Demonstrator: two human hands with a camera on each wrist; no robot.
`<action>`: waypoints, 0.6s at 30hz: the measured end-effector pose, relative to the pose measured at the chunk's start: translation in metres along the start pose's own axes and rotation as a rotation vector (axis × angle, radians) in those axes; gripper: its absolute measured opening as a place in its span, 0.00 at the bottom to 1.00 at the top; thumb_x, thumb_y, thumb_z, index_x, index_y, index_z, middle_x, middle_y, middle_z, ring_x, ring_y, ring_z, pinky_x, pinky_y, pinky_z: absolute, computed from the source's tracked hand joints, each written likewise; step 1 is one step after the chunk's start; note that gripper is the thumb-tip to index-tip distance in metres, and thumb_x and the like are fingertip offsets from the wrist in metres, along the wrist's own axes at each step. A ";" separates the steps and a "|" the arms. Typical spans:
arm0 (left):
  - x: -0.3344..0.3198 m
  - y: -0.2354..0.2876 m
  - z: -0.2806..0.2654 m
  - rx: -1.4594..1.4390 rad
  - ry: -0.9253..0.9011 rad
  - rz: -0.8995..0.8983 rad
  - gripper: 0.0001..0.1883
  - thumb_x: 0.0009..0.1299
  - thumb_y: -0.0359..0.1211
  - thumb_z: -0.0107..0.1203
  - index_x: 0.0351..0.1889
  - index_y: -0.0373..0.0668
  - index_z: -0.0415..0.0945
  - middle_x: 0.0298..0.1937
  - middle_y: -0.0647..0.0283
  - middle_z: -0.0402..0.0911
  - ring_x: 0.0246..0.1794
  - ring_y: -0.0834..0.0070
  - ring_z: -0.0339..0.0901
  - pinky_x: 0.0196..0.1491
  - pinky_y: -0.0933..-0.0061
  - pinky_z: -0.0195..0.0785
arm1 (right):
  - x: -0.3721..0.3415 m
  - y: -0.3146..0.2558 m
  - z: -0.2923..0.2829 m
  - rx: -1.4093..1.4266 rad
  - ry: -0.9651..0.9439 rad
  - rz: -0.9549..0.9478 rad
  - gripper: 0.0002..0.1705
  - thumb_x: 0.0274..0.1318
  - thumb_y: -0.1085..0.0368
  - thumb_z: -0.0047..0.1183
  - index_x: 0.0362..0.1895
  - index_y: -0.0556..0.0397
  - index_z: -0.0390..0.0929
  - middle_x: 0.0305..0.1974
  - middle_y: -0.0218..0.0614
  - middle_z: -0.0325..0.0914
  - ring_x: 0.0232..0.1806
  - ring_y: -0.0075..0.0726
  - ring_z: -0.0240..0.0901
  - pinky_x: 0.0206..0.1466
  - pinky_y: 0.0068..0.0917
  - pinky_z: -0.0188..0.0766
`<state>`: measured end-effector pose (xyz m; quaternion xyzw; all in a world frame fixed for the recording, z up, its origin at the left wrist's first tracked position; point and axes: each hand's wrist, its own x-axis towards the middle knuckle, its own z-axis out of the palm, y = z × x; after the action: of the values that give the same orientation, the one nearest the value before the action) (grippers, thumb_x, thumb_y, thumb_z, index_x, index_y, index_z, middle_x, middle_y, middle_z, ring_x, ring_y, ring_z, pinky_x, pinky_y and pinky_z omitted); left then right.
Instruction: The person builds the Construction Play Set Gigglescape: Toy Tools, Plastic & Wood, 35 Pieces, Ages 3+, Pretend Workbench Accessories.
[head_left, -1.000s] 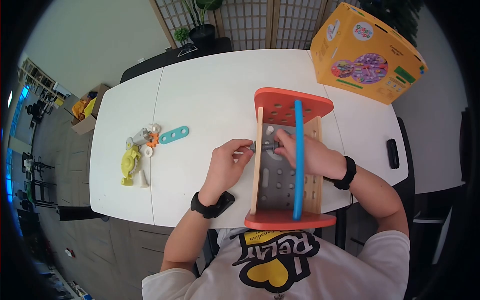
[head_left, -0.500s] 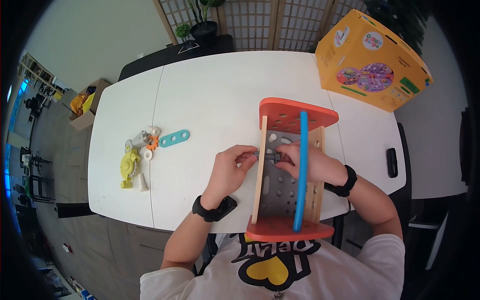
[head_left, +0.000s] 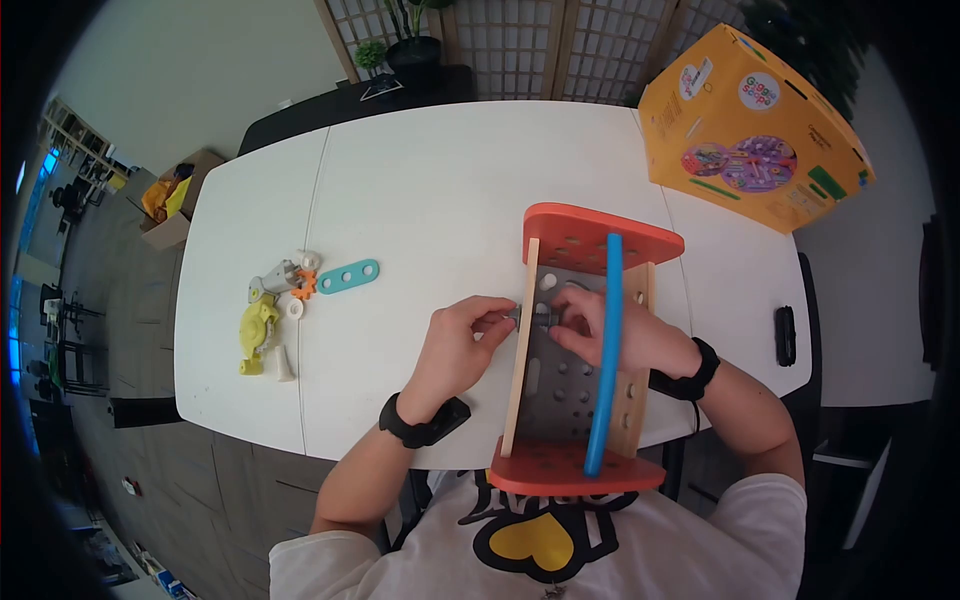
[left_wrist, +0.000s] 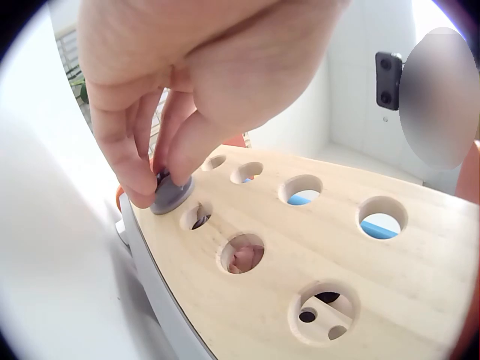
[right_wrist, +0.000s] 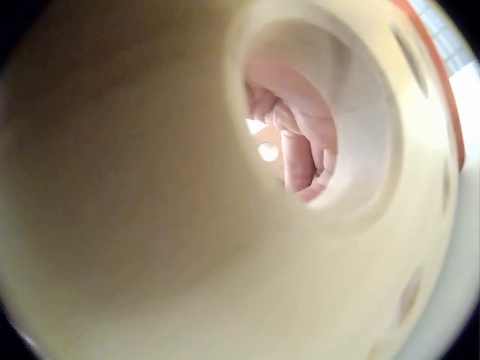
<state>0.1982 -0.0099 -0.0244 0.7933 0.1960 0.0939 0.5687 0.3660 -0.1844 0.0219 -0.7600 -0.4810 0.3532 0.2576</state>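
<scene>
A toy toolbox has red end panels (head_left: 600,232), pale wooden sides (head_left: 521,370), a grey base with holes and a blue bar handle (head_left: 607,360). A grey toy bolt (head_left: 541,320) goes through the left wooden side near its far end. Outside that side, my left hand (head_left: 455,345) pinches the bolt's round grey end (left_wrist: 172,196), which lies against the wood. My right hand (head_left: 650,343) reaches into the box under the handle, its thumb and fingers at the bolt's inner end. In the right wrist view a wooden hole frames the right fingers (right_wrist: 298,157); their grip is partly hidden.
Left on the white table (head_left: 420,200) lie a teal strip (head_left: 349,276), an orange gear (head_left: 304,284), a yellow-green toy saw (head_left: 258,325) and pale pegs. A yellow carton (head_left: 750,130) stands back right, a black case (head_left: 785,336) at the right edge.
The head view has shifted a little, so the toolbox appears lower. My left hand keeps pinching the bolt's outer end, while my right fingers shift slightly at its inner end.
</scene>
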 end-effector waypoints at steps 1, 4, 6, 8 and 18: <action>-0.001 0.000 0.000 0.002 -0.009 -0.004 0.13 0.74 0.21 0.61 0.56 0.32 0.82 0.46 0.55 0.89 0.47 0.70 0.87 0.56 0.71 0.80 | 0.000 0.002 0.000 0.060 0.003 -0.012 0.14 0.68 0.62 0.60 0.43 0.59 0.70 0.32 0.45 0.83 0.36 0.44 0.85 0.39 0.38 0.78; 0.000 -0.003 0.002 -0.017 0.032 0.028 0.13 0.72 0.25 0.64 0.53 0.34 0.84 0.44 0.51 0.90 0.43 0.66 0.89 0.49 0.69 0.82 | 0.003 0.013 -0.004 0.177 -0.012 -0.034 0.15 0.65 0.65 0.63 0.43 0.60 0.71 0.33 0.43 0.85 0.36 0.37 0.86 0.38 0.33 0.79; 0.002 -0.004 0.004 -0.030 0.026 0.016 0.13 0.72 0.24 0.64 0.53 0.34 0.85 0.43 0.51 0.90 0.43 0.67 0.89 0.49 0.69 0.82 | 0.008 0.020 -0.006 0.184 -0.066 -0.038 0.15 0.64 0.67 0.64 0.43 0.60 0.71 0.33 0.42 0.85 0.36 0.34 0.85 0.37 0.30 0.78; 0.001 -0.003 0.003 -0.015 0.026 0.020 0.12 0.72 0.24 0.64 0.53 0.34 0.85 0.43 0.51 0.90 0.42 0.67 0.89 0.49 0.70 0.82 | 0.012 0.019 -0.013 0.227 -0.222 0.116 0.18 0.69 0.62 0.63 0.50 0.59 0.69 0.41 0.40 0.87 0.42 0.29 0.83 0.42 0.25 0.77; 0.002 -0.001 0.004 0.017 -0.003 0.020 0.13 0.72 0.24 0.62 0.54 0.32 0.84 0.43 0.51 0.89 0.43 0.67 0.89 0.51 0.69 0.81 | 0.021 0.022 -0.016 0.695 -0.349 0.392 0.18 0.70 0.60 0.62 0.52 0.59 0.73 0.46 0.45 0.87 0.45 0.32 0.86 0.46 0.24 0.78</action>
<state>0.2016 -0.0122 -0.0270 0.8001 0.1882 0.0968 0.5613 0.3969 -0.1749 0.0094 -0.6339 -0.2164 0.6595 0.3412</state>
